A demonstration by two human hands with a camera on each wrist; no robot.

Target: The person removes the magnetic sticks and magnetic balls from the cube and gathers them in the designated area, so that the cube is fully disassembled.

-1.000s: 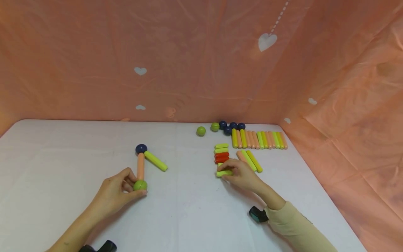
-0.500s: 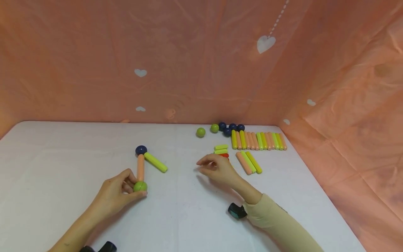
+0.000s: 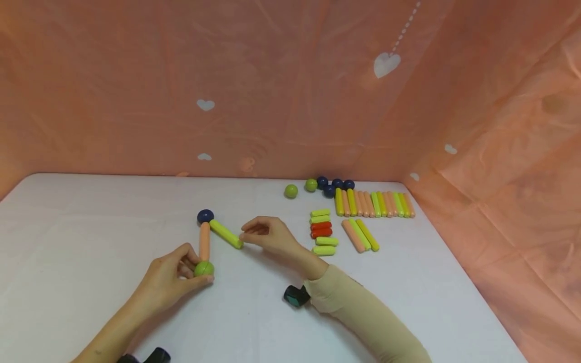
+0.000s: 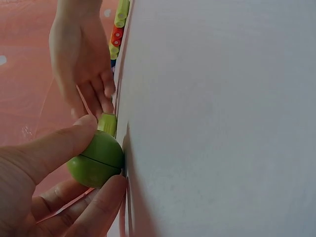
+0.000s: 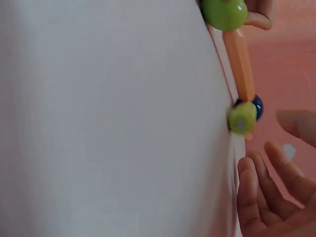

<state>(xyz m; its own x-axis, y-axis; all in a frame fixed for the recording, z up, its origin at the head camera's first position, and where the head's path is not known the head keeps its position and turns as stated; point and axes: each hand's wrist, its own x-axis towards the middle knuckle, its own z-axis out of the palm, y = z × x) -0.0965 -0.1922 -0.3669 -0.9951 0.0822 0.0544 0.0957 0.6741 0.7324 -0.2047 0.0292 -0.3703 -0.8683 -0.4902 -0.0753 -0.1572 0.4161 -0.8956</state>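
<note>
My left hand (image 3: 165, 277) pinches a green ball (image 3: 204, 268) between thumb and fingers; the left wrist view shows a dark seam round it. From that ball a peach stick (image 3: 205, 242) runs away to a navy ball (image 3: 205, 217). A lime-green stick (image 3: 225, 233) slants from the navy ball toward the right, its flat end facing the camera in the right wrist view. My right hand (image 3: 274, 239) hovers beside that free end, thumb and fingers (image 5: 249, 190) apart with nothing between them. All these pieces lie low on the white table.
Right of my right hand lies a column of short lime and red sticks (image 3: 321, 226). Three longer sticks (image 3: 360, 235) lie beside it. Farther back are a row of long sticks (image 3: 374, 203), several navy balls (image 3: 329, 191) and two green balls (image 3: 291, 191). Orange cloth (image 3: 272, 101) hangs behind.
My right hand has let go of a short lime stick in the column and moved left to the free end of the slanting stick. My left hand has stayed on the green ball.
</note>
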